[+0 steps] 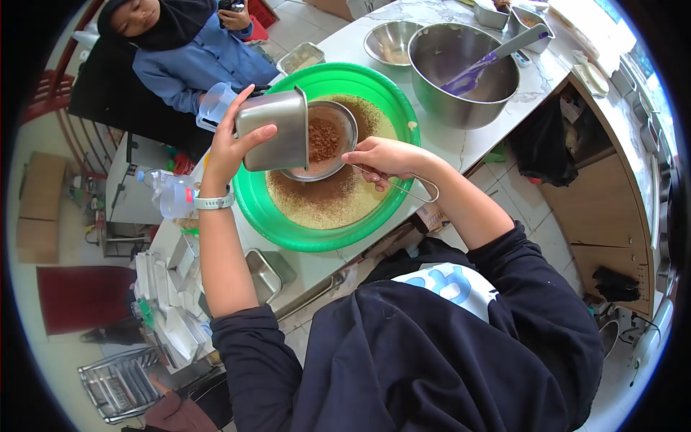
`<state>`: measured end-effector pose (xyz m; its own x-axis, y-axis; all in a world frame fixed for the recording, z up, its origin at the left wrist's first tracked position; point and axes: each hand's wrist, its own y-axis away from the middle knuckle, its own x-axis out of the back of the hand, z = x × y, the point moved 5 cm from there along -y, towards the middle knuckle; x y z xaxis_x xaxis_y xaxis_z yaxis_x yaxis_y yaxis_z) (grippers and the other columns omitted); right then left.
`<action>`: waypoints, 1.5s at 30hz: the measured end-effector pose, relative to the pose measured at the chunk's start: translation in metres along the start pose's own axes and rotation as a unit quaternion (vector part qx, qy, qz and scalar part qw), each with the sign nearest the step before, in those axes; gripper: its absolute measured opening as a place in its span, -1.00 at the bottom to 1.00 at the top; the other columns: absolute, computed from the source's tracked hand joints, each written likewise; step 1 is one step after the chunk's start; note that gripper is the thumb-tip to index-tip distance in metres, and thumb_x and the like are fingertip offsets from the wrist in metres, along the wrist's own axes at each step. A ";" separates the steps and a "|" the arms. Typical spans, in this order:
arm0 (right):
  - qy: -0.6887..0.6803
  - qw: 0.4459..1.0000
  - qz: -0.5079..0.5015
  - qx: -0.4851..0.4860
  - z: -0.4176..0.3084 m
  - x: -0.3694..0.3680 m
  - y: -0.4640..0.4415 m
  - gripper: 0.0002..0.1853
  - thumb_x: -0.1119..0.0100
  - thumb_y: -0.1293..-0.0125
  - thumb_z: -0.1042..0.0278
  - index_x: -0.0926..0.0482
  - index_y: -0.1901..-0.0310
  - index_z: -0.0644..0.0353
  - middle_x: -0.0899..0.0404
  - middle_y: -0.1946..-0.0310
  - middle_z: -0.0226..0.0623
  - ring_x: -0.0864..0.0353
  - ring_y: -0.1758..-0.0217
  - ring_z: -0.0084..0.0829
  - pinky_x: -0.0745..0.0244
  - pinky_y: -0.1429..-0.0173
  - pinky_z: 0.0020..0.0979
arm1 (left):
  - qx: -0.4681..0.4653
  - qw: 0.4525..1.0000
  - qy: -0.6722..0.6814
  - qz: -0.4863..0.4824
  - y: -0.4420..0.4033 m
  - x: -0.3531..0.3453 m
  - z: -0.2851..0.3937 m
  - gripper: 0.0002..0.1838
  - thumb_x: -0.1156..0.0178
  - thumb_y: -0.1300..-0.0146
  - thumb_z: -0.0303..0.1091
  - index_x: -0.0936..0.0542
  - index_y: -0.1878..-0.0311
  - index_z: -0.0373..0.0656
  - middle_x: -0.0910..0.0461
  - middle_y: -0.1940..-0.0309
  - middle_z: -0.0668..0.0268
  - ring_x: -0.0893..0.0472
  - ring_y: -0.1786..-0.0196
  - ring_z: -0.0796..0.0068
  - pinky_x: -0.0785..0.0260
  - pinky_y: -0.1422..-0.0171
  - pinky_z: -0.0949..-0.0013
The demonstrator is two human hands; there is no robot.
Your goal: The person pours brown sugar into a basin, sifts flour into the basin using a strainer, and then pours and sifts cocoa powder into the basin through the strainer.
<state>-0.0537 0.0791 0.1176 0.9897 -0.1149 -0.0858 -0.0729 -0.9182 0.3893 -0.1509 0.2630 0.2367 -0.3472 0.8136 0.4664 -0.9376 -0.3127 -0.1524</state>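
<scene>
A: Left hand?
B: Left hand (pixel 229 147) closed around a steel tin (pixel 272 133), thumb along its side, fingers at its far edge. Tin tipped on its side, mouth toward the sieve (pixel 350 129). White watch (pixel 214 202) on that wrist.

A: Right hand?
B: Right hand (pixel 385 158) pinches the wire handle (pixel 436 189) of the sieve close to the rim; the handle's looped end projects past the fingers.

A: Contents and position of the sieve?
B: Lumpy brown powder (pixel 324 140). Sieve is over the green basin (pixel 248 209), beside the tin mouth. Contact between tin and sieve: cannot tell.

A: Basin contents?
B: Pale powder (pixel 309 212), brown powder scattered on top, densest around the sieve. Basin sits on the marbled surface (pixel 446 147).

A: Right of the basin?
B: Large steel bowl (pixel 461 115), near it. Purple and white spatula (pixel 489 66) leans inside, its end out over the rim. Small bowl (pixel 381 45) just beside the large one, on the far side of the basin.

A: Left and near side?
B: Second tin (pixel 270 277), on the near left part of the surface. Clear cup (pixel 176 200) to the left of the watch.

A: Anyone else?
B: One person (pixel 194 68) in a blue top beyond the basin, one hand on a dark device (pixel 232 6), the other by a clear jug (pixel 214 106).
</scene>
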 end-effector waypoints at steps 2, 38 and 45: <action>-0.009 1.000 0.000 0.003 0.001 0.001 -0.002 -0.58 0.10 -0.36 0.09 -0.33 0.56 0.22 -0.27 0.74 -0.45 -0.28 0.76 -0.58 -0.30 0.60 -0.50 | 0.004 1.000 -0.009 -0.010 -0.003 -0.003 0.004 -0.17 -0.40 0.06 -0.22 -0.23 -0.28 -0.23 -0.46 0.06 0.22 -0.46 -0.01 0.44 -0.26 -0.13 0.43; 0.095 0.995 -0.022 0.008 0.009 -0.005 -0.006 -0.57 0.10 -0.33 0.02 -0.40 0.54 0.20 -0.36 0.71 -0.47 -0.43 0.70 -0.58 -0.22 0.66 -0.56 | 0.000 0.997 -0.066 -0.027 -0.001 -0.005 0.018 -0.20 -0.37 0.07 -0.23 -0.26 -0.29 -0.09 -0.45 0.03 0.25 -0.42 -0.05 0.43 -0.18 -0.19 0.41; 0.108 0.994 0.006 0.002 0.005 -0.005 -0.003 -0.58 0.09 -0.33 0.06 -0.37 0.57 0.20 -0.34 0.72 -0.46 -0.39 0.71 -0.57 -0.25 0.64 -0.52 | 0.003 0.999 -0.050 -0.016 0.009 -0.002 0.004 -0.19 -0.38 0.08 -0.23 -0.25 -0.29 -0.11 -0.43 0.01 0.24 -0.42 -0.07 0.42 -0.17 -0.20 0.41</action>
<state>-0.0594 0.0803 0.1125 0.9920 -0.0428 0.1185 -0.0856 -0.9190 0.3848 -0.1582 0.2570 0.2378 -0.3124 0.7706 0.5555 -0.9481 -0.2897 -0.1313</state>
